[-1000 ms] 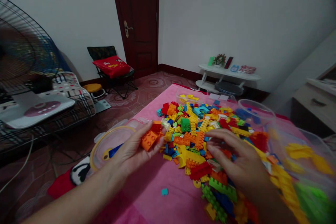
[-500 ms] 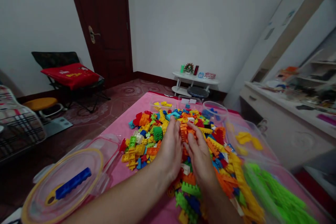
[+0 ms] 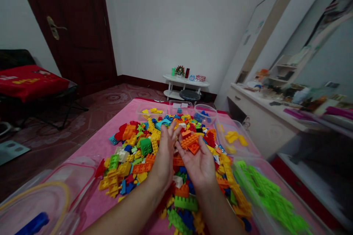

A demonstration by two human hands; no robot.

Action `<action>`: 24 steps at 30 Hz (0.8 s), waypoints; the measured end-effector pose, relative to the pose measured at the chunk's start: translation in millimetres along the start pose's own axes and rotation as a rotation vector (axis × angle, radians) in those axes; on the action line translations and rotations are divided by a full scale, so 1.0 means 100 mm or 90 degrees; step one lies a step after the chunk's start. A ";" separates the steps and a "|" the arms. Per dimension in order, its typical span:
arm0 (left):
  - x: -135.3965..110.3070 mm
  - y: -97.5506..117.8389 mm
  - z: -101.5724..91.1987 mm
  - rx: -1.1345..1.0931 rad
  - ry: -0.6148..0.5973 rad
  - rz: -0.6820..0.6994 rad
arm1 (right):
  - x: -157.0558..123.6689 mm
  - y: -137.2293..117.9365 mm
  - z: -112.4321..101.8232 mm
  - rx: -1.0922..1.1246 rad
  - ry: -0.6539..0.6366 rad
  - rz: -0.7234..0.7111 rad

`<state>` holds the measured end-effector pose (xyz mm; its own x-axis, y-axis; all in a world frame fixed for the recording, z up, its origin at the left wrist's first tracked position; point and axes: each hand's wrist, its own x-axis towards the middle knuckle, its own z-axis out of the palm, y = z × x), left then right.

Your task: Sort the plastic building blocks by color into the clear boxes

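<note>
My right hand point(image 3: 200, 165) is turned palm up over the pile, with orange building bricks point(image 3: 190, 141) resting between its thumb and fingers. Close on its left, my left hand point(image 3: 164, 154) stands on edge, fingers stretched out and holding nothing that I can see. Beneath and around both hands lies a heap of mixed building bricks in yellow, orange, red, green and blue. A green block point(image 3: 146, 147) and an orange long brick point(image 3: 142, 168) lie left of my left hand.
The pink tabletop point(image 3: 92, 147) carries a tub of green pieces point(image 3: 270, 194), a tub of yellow pieces point(image 3: 234, 137) and a round tub of blue pieces point(image 3: 204, 114). A yellow-rimmed lid point(image 3: 66, 194) lies at front left. A dresser point(image 3: 256, 106) stands at right.
The view has swung right. My hands, earlier close together around the orange bricks, have parted somewhat; the right has rolled palm up with the bricks showing in it.
</note>
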<state>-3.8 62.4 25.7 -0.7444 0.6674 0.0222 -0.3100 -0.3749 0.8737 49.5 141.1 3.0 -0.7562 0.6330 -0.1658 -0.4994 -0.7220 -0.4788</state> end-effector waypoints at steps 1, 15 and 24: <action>0.03 -0.01 -0.03 -0.009 0.006 0.007 | 0.00 -0.01 -0.01 0.011 -0.004 0.009; 0.30 -0.48 -0.37 0.389 0.049 0.288 | -0.01 -0.21 0.05 -0.051 0.004 0.010; 0.30 -0.49 -0.36 0.395 0.080 0.277 | 0.98 -0.45 0.59 -0.114 0.010 -0.028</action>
<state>-32.4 77.4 -33.6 -0.7962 0.4506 0.4037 0.3877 -0.1322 0.9123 -27.0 218.8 59.0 -0.7275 0.6687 -0.1538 -0.4483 -0.6329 -0.6313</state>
